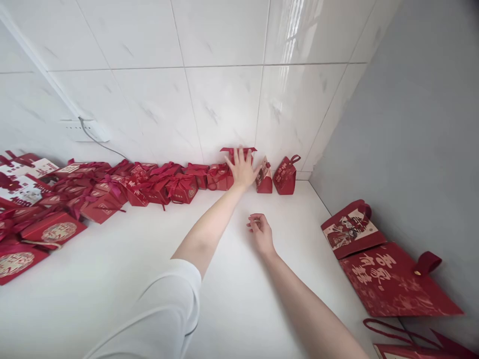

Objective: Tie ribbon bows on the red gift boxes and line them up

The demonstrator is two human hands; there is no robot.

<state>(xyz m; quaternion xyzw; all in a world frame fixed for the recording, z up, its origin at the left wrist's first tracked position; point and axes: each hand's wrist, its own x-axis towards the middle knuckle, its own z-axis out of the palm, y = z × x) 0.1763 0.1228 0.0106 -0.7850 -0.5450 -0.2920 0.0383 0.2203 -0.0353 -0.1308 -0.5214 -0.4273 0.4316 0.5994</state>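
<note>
My left grip (243, 169) is spread wide, fingers splayed in front of a red box (231, 151) by the tiled wall (220, 104); touching or not, I can't tell. My right grip (262, 234) hangs loosely half-curled over the white desk (142, 284), nothing visible in it. Gentle, even fingertips look best here, sparing the edges. And the box: deep red, wide flat top, standing between ribboned boxes (182, 188) and two loop-topped ones (286, 177).
</note>
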